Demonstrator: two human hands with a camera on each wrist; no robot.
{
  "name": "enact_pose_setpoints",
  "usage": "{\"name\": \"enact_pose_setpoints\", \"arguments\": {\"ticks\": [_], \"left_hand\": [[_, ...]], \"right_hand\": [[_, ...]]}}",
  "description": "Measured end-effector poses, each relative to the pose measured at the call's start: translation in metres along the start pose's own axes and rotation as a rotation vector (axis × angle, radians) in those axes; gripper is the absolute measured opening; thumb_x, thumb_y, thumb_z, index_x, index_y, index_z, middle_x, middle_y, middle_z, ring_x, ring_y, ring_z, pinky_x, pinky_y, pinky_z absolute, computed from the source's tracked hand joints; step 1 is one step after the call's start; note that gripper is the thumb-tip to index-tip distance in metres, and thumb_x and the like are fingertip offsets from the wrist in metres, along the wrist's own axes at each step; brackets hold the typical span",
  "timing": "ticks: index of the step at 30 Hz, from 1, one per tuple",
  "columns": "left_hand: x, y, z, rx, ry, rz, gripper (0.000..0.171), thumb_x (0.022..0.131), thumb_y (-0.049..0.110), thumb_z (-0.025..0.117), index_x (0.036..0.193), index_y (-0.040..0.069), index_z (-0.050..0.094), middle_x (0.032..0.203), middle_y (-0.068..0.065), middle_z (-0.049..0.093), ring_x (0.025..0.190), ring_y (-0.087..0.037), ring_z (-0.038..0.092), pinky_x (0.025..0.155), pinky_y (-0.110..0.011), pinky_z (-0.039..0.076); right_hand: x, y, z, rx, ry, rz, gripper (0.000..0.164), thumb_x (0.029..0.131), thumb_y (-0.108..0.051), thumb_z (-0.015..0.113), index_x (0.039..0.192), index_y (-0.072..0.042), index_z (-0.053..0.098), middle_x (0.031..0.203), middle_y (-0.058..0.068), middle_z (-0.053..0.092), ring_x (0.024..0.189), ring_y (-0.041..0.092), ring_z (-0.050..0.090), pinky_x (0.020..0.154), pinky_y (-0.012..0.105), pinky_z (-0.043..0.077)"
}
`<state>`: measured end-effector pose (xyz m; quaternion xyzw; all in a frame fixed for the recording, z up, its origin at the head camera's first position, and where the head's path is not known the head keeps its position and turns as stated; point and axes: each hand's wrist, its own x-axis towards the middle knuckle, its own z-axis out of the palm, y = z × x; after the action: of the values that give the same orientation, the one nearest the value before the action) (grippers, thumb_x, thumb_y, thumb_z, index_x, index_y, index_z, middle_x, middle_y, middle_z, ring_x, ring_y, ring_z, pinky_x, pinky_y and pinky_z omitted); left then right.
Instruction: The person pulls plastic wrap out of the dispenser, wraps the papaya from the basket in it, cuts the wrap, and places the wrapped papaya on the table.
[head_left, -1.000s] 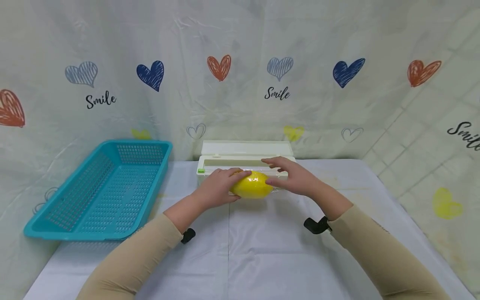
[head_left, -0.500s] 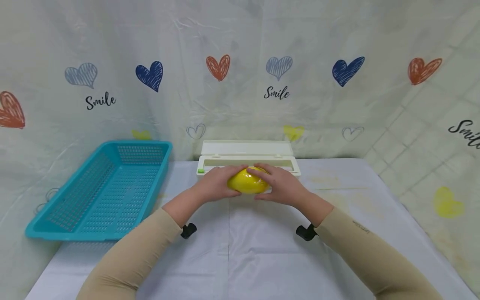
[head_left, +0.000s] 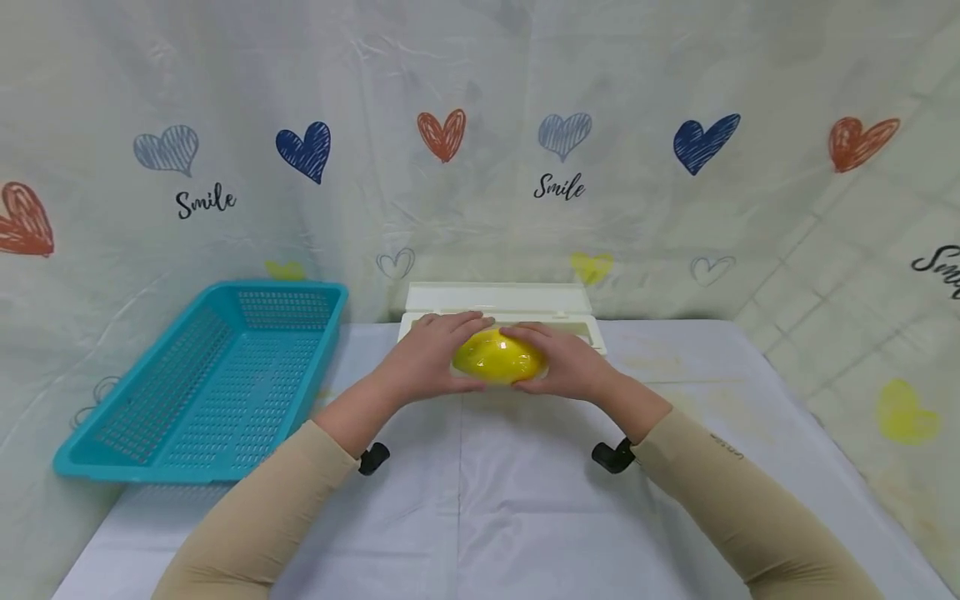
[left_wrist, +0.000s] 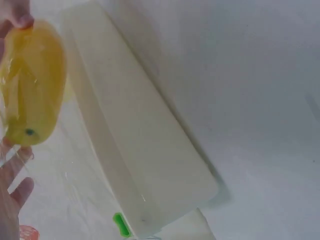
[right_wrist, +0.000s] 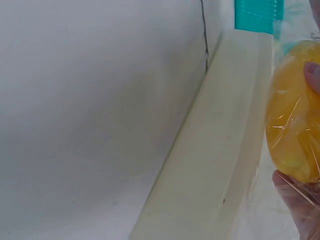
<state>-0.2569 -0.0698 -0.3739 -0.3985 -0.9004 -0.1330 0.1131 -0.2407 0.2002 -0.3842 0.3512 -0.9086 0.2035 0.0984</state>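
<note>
A glossy yellow mango with clear film clinging round it hangs between the two hands. My left hand holds its left end, thumb below and fingers over the top. From the other side my right hand grips the right end in the same way. Close behind is a long white cling film dispenser with its lid raised. In the left wrist view a dark spot marks one end of the mango. Loose creases of film trail from the mango in the right wrist view.
A blue perforated basket stands on the left of the white-covered table. A patterned sheet hangs behind the dispenser. A green slider sits near one end of the dispenser.
My right hand, earlier off the mango with fingers raised, has closed in on its right end. Both hands now hold it, slightly higher over the dispenser's front.
</note>
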Motion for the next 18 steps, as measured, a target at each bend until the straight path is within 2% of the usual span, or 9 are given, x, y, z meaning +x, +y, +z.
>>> {"name": "enact_pose_setpoints", "arguments": {"ticks": [2,5,8,13,18], "left_hand": [[-0.001,-0.001,0.002,0.044,-0.002,0.055,0.088,0.078,0.056,0.078,0.151,0.027,0.039,0.147,0.001,0.048,0.130,-0.020,0.048,0.106,-0.048,0.039],[0.000,-0.003,0.006,0.079,-0.008,0.090,0.081,0.081,0.045,0.081,0.149,0.025,0.041,0.142,0.001,0.053,0.122,-0.021,0.055,0.103,-0.041,0.045],[0.002,-0.005,0.009,0.063,-0.001,0.085,0.078,0.082,0.035,0.083,0.147,0.023,0.043,0.138,0.002,0.057,0.117,-0.020,0.058,0.101,-0.035,0.047],[0.004,-0.005,0.006,0.002,-0.004,0.066,0.077,0.081,0.031,0.083,0.147,0.022,0.044,0.135,0.001,0.059,0.115,-0.020,0.059,0.099,-0.033,0.049],[0.006,-0.003,0.002,-0.018,-0.056,-0.007,0.078,0.083,0.035,0.082,0.149,0.024,0.042,0.139,0.004,0.057,0.117,-0.018,0.058,0.100,-0.033,0.048]], "right_hand": [[0.002,0.000,-0.002,0.041,-0.004,0.024,0.079,0.076,-0.036,0.087,0.144,-0.023,0.049,0.137,0.000,0.056,0.117,0.023,0.058,0.094,0.043,0.051],[0.003,-0.001,-0.006,0.101,-0.026,0.051,0.079,0.076,-0.035,0.087,0.144,-0.022,0.048,0.138,-0.002,0.056,0.119,0.021,0.056,0.098,0.042,0.049],[0.004,-0.002,-0.009,0.141,-0.064,0.096,0.084,0.077,-0.036,0.086,0.149,-0.024,0.043,0.143,-0.001,0.052,0.122,0.022,0.054,0.102,0.045,0.046],[0.003,-0.004,-0.014,0.173,-0.115,0.199,0.096,0.077,-0.034,0.087,0.155,-0.027,0.031,0.151,0.003,0.043,0.128,0.028,0.050,0.106,0.052,0.041],[0.000,-0.003,-0.017,0.176,-0.112,0.232,0.090,0.079,-0.026,0.086,0.152,-0.021,0.035,0.149,0.004,0.044,0.128,0.027,0.049,0.106,0.050,0.042]]}}
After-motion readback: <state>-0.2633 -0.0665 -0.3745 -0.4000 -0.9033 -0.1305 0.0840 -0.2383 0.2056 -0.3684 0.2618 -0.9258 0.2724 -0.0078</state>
